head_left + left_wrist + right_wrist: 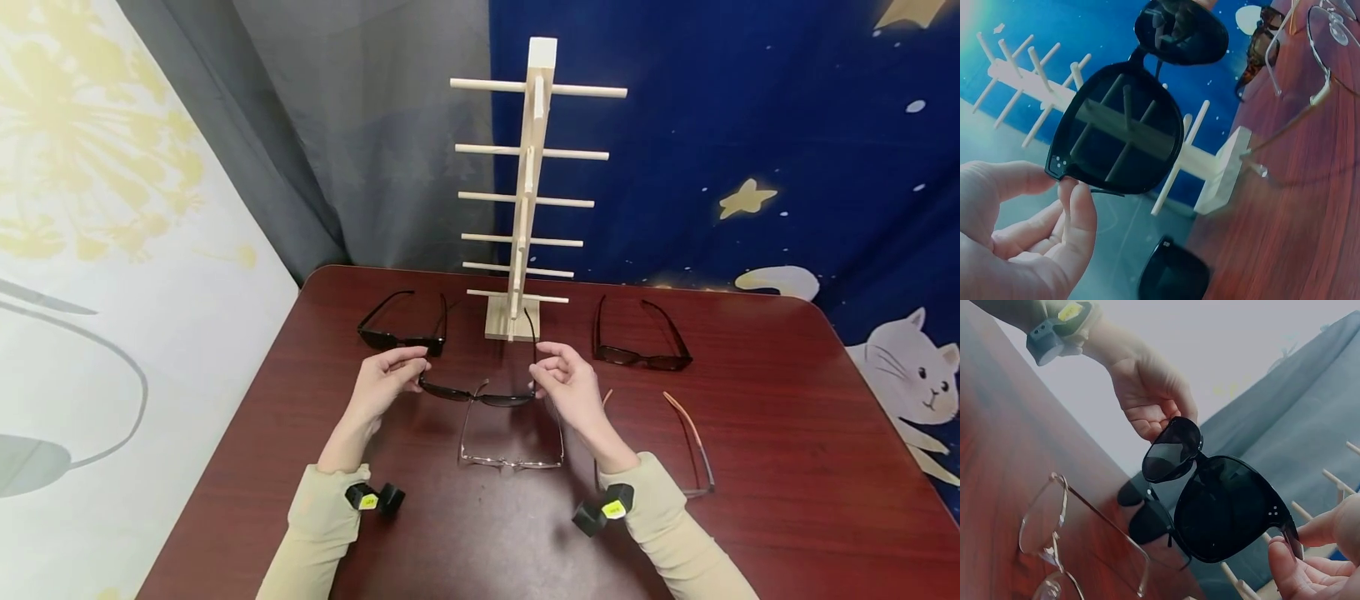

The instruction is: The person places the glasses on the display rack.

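A pair of black sunglasses (507, 401) with dark lenses is held up by both hands over the table, lenses toward the person and temples pointing toward the rack. My left hand (386, 383) pinches the frame's left corner between thumb and fingers, seen closely in the left wrist view. At the other corner, my right hand (568, 385) pinches the temple near its hinge. Thin metal-rimmed eyeglasses (510, 463) lie on the table below, overlapped by the sunglasses in the head view. Behind them stands a wooden display rack (527, 179) with bare horizontal pegs.
Another pair of black sunglasses (381, 340) lies left of the rack's base, and dark brown sunglasses (651, 361) lie to its right. Glasses with orange-brown temples (693, 425) are partly hidden by the right forearm. The reddish-brown table (465, 550) ends at curtains (397, 167).
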Tool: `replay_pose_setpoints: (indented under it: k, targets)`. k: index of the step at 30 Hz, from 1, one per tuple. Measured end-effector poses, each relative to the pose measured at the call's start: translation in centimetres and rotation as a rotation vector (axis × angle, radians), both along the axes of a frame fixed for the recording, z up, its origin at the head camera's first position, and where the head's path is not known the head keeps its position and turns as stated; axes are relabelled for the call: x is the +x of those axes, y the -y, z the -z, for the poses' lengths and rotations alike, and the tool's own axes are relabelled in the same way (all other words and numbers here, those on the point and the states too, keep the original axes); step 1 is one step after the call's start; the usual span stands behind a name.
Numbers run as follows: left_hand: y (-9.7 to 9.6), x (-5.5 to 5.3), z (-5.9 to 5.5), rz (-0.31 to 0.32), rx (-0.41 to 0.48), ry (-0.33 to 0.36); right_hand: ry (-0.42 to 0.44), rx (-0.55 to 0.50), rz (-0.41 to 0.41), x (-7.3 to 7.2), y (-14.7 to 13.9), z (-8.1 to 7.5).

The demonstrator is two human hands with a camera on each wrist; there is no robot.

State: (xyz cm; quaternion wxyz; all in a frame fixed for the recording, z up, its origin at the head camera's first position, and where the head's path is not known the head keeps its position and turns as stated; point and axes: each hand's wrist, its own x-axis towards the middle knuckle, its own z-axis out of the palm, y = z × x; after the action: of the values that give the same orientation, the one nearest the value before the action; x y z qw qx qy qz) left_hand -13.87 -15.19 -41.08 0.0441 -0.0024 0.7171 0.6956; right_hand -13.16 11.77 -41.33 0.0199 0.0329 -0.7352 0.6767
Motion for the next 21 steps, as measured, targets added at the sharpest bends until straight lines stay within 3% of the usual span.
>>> replay_pose_setpoints:
  k: [12, 21]
  targets:
    - [-3.0, -2.7, -0.2, -0.027, 0.054, -0.012, 0.017, -0.092, 0.133, -2.6, -1.8, 0.3]
    - [-4.8, -5.0, -0.1, -0.104, 0.147, -0.008, 0.023, -0.132, 0.216, -5.2, -2.6, 0.8]
